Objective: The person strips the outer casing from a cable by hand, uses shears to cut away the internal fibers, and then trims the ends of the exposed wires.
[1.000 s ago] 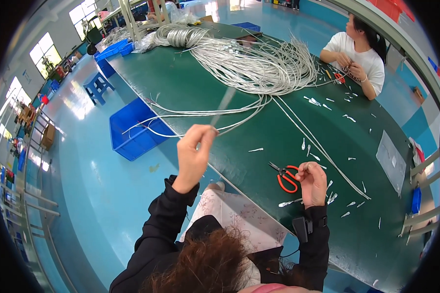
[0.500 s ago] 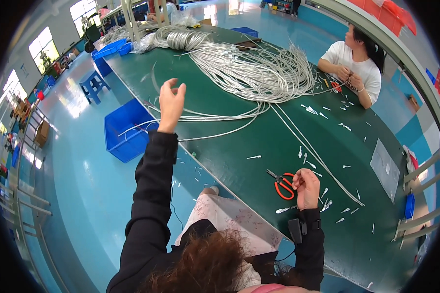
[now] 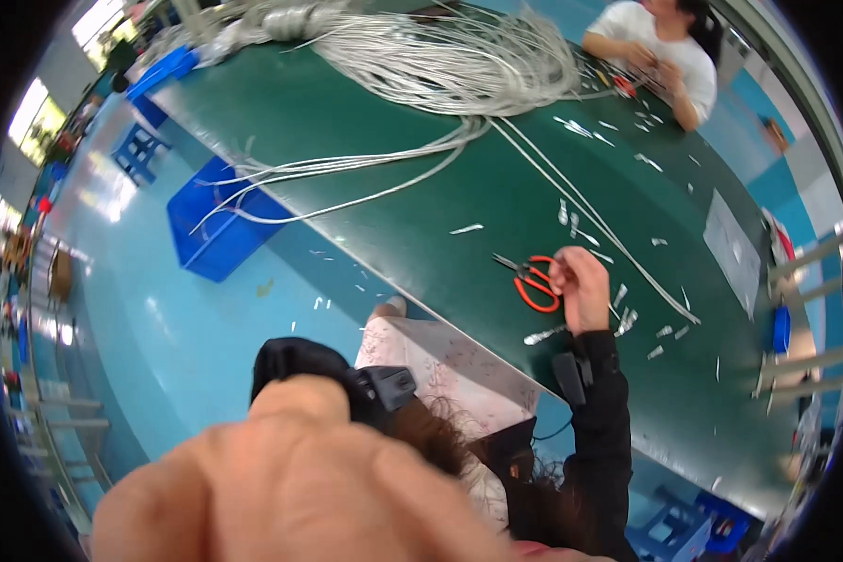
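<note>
Lying beside right grip [image 3: 584, 288]: red-handled pliers [image 3: 524, 273]

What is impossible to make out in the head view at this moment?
Head view, now:
Left hand: blurred and cut off by the lower edge; any grip is unseen.
Right hand: its curled fingers hide whether it holds anything or touches the red-handled pliers.
Co-worker's hands: too small to tell what they hold.

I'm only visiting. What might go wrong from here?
Several cables reach past the edge of the table over the blue bin; a passing sleeve might snag them and tug others along. The left hand looms blurred right before the camera and might knock it. The right hand is close beside the red-handled pliers, so a careless nudge might shift them.
</note>
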Motion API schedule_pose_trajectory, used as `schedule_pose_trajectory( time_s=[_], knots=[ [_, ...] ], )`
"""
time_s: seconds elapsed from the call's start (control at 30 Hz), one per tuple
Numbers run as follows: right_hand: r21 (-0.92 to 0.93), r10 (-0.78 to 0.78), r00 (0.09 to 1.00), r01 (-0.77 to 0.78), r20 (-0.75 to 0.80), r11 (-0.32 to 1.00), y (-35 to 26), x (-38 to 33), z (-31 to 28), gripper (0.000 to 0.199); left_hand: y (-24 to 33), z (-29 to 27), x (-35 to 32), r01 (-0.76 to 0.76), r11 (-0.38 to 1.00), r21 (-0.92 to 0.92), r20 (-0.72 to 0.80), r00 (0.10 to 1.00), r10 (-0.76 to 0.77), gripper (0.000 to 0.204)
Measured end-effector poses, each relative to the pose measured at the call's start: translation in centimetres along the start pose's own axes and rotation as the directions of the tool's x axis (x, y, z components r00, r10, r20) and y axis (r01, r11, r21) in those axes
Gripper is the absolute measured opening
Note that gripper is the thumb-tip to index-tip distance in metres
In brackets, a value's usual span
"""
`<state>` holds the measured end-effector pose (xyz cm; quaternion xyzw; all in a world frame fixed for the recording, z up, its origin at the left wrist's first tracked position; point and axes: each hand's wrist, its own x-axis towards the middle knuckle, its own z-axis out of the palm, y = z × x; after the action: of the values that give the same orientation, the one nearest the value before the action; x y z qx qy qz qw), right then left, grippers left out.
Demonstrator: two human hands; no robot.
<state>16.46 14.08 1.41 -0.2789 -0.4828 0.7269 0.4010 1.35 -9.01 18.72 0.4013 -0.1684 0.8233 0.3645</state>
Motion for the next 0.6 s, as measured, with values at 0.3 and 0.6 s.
schedule_pose_trajectory(
  time_s=[0.3,0.6],
  knots=[
    [-0.100,-0.034,0.997,0.027,-0.071,0.995,-0.4,-0.8,-2.7,0.017,2.4,-4.0,3.7,0.540,0.842,-0.010,0.820,0.486,-0.302,0.033],
    [-0.507,-0.258,0.966,0.212,-0.020,0.835,-0.9,-2.2,-3.0,0.014,-12.6,-24.8,4.6,0.052,-0.304,0.951,-0.263,0.650,-0.713,0.015]
  ],
)
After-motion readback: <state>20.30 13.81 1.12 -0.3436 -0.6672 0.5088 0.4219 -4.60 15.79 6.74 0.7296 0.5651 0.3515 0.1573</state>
